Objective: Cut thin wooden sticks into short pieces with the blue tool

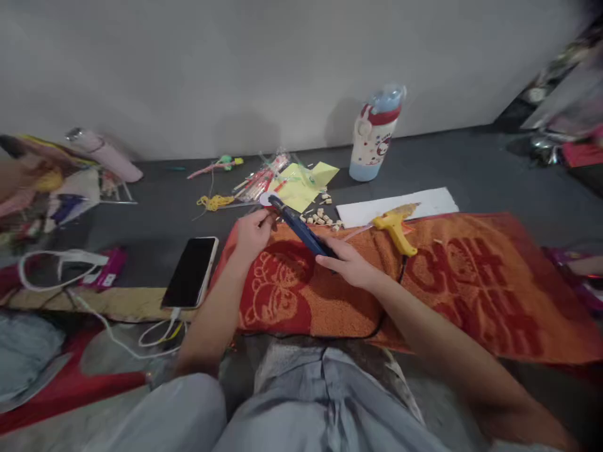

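Above the orange towel [339, 307], wrapping the right hand [347, 260]'s fingers around a dark blue tool [304, 232] near a white disc [264, 198]; curling the left hand [254, 232]'s fingers below, cannot tell if pinching. Seemingly midway, with small blocks [321, 220] lying loose.

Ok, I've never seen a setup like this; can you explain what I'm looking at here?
There is no machine: a person works with two bare hands, filmed by a camera worn on the head, looking forward and down. The right hand holds a long dark blue tool. The left hand is by a small white disc at the tool's far end; its exact grip is too small to tell. Around them on the dark table are an orange and red towel, a yellow glue gun, small pale pieces, yellow paper, a phone and a bottle.
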Tool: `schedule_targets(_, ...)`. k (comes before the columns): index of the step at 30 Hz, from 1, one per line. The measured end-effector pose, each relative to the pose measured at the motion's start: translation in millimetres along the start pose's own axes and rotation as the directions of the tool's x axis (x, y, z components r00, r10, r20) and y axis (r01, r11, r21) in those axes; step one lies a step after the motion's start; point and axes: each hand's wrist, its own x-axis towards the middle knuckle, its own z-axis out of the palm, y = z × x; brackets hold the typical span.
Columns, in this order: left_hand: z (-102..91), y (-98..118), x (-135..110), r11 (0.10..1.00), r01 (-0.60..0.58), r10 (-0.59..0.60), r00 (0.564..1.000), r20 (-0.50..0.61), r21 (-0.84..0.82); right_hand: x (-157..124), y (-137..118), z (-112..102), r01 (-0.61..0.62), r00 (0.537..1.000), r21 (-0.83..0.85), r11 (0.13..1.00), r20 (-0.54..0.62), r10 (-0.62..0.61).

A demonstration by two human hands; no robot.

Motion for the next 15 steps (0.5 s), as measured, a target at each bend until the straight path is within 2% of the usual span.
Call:
schedule_targets(6, 6.0, 3.4, -4.3, 0.989, -0.003, 0.004, 1.000, -0.009, 0.146, 1.1, 3.5, 3.9, -0.019, 0.997, 0.103, 0.995, -0.073, 0.026)
schedule_targets(8, 9.7, 5.9, -6.4, 0.977, -0.041, 0.057, 0.996, -0.075, 0.209, 3.3, 6.7, 7.5, -0.010, 0.994, 0.138, 0.990, -0.106, 0.025)
schedule_targets(11, 12.8, 14.8, -10.6, 0.959, -0.141, 0.190, 0.964, -0.188, 0.246, 6.7, 12.0, 12.7, -0.010, 0.986, 0.186, 0.983, -0.163, 0.041)
schedule_targets(13, 13.6, 23.5, -14.5, 0.966, -0.175, 0.200, 0.972, -0.124, 0.190, 8.2, 14.6, 15.2, 0.000, 0.980, 0.230, 0.973, -0.195, 0.046)
schedule_targets(15, 15.5, 32.1, -19.2, 0.989, -0.132, 0.126, 0.987, 0.101, 0.062, 8.7, 15.6, 16.7, 0.016, 0.979, 0.262, 0.965, -0.198, 0.038)
